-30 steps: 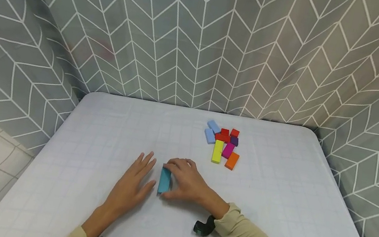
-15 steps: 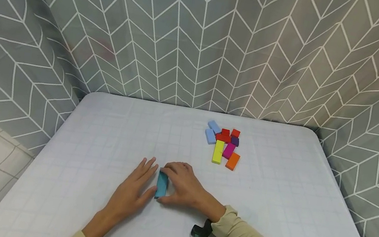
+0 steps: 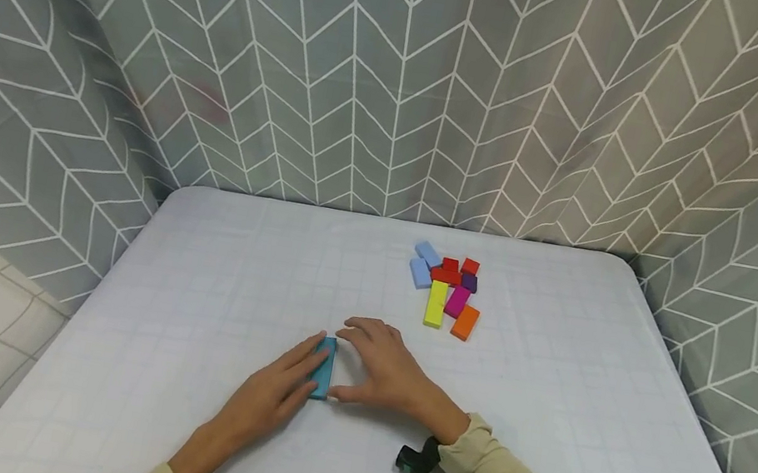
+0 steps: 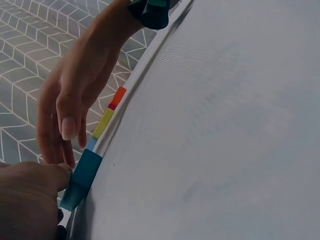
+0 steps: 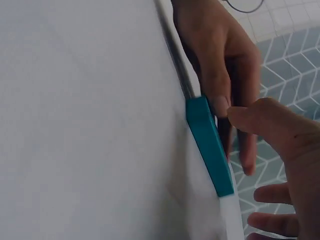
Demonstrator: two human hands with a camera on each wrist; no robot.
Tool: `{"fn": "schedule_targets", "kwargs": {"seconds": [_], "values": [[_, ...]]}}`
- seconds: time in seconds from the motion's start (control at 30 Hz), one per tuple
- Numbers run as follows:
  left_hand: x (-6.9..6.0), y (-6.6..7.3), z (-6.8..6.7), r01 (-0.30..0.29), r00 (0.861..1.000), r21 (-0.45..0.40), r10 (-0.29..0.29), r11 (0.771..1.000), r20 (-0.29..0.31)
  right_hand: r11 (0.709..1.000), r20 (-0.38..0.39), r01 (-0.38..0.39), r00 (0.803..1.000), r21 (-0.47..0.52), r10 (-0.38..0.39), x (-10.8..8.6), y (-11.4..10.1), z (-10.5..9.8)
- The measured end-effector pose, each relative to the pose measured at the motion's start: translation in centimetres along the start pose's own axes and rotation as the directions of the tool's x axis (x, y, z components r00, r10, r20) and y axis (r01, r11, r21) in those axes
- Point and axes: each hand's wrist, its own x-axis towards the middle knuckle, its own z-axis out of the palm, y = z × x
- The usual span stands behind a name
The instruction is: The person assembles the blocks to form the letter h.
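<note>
A teal rectangular block (image 3: 326, 373) lies lengthwise near the middle of the white table. My left hand (image 3: 267, 398) is at its left side, with extended fingertips resting on the block's left edge. On the opposite side, my right hand (image 3: 393, 374) stands with thumb and fingers spread apart and nothing between them; a small gap separates it from the block. The left wrist view shows the teal block (image 4: 82, 177) against the left thumb. In the right wrist view, the block's end and long side (image 5: 210, 145) are visible, with the left fingers beside it.
Farther back, right of centre, lies a loose cluster: light blue blocks (image 3: 421, 273), red blocks (image 3: 446, 276), a purple block (image 3: 469, 283), a magenta block (image 3: 457, 301), a yellow block (image 3: 435, 304) and an orange block (image 3: 465, 322). Patterned curtains (image 3: 405, 89) border the table.
The teal block first came slightly toward the person in the right hand's grip. Then the right hand let go and drew away rightward, while the left hand moved right onto the block.
</note>
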Motion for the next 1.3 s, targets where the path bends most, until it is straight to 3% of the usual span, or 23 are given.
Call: {"fn": "schedule_targets", "kwargs": {"seconds": [0.13,0.37,0.77,1.07,1.3], "values": [[-0.2,-0.1,0.0,-0.018,0.999,-0.053,0.019,0.998,0.030,0.998,-0.029,-0.039,0.999,0.058,0.041,-0.4,1.3,-1.0],[-0.2,0.0,0.1,-0.001,0.998,-0.086,0.006,0.996,0.064,0.993,-0.079,-0.118,0.990,0.021,0.120,-0.5,3.6,-2.4],[-0.1,0.1,0.1,0.028,0.997,-0.041,-0.025,0.999,0.076,0.979,-0.147,-0.203,0.969,-0.010,0.199,-0.7,7.3,-4.4],[0.0,0.2,0.1,0.026,0.997,-0.022,-0.025,0.999,0.071,0.946,-0.172,-0.326,0.932,-0.001,0.320,-1.7,9.7,-4.7],[0.0,0.3,0.0,0.021,0.997,0.011,-0.022,1.000,0.073,0.938,-0.179,-0.342,0.928,-0.060,0.327,-2.0,10.8,-4.9]]}}
